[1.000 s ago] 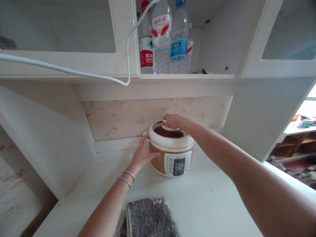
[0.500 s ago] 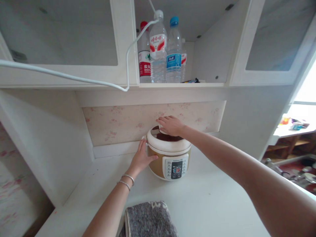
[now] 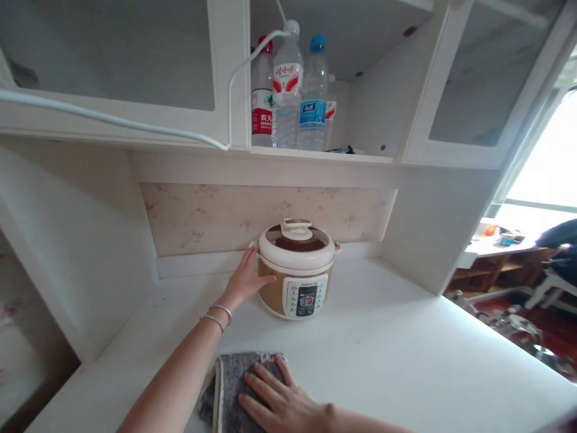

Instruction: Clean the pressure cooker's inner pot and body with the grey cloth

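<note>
A white and gold electric pressure cooker stands upright against the back wall, its lid on and its control panel facing me. My left hand grips its left side, fingers up by the side handle and thumb against the gold front. Nearer to me lies a folded grey towel with a pale edge. My right hand rests on that towel, palm down with the fingers spread. Part of the towel is hidden under this hand and beyond the picture's lower edge.
Above the cooker, an open cabinet shelf holds several plastic bottles. A white cable hangs across the cabinet front. The white counter has side panels left and right. Pots appear low at the right.
My right hand has left the cooker's lid and come down onto the towel. My left hand stays at the cooker's side. The view has shifted a little to the right.
</note>
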Demonstrator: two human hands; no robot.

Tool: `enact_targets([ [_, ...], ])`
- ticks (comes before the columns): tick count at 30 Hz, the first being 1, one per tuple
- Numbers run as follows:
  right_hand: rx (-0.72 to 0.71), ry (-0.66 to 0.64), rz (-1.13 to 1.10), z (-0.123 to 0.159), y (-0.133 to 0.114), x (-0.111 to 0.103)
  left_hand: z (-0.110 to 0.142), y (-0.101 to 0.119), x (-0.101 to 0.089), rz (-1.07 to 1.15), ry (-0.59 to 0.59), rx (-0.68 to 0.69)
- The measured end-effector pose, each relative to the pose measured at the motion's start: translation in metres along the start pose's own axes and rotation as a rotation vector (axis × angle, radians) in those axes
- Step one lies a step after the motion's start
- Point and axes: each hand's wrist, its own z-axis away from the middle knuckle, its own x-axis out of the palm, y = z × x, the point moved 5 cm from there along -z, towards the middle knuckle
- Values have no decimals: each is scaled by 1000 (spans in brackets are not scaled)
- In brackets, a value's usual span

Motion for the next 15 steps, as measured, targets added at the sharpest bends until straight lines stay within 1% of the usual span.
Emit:
enact_targets([
  [3, 1, -55, 9, -8, -2, -7, 0, 2, -1, -10, -8, -15],
  [7, 103, -180, 11, -9, 0, -22, 0, 5, -3, -17, -16, -6],
  [8, 118, -205, -24, -5, 3, -27, 0, 6, -3, -20, -17, -2],
  [10, 175, -236, -188, 4, 18, -42, 1, 7, -4, -27, -20, 0],
  [11, 252, -227, -296, 10, 31, -52, 1, 7, -4, -31, -20, 0],
  [12, 352, -189, -396, 17, 47, -65, 2, 7, -4, -37, -19, 0],
  [13, 475, -116, -480, 24, 65, -80, 2, 6, -4, -44, -15, 2],
  [15, 752, 118, -592, 39, 104, -115, 2, 6, -3, -56, 0, 15],
])
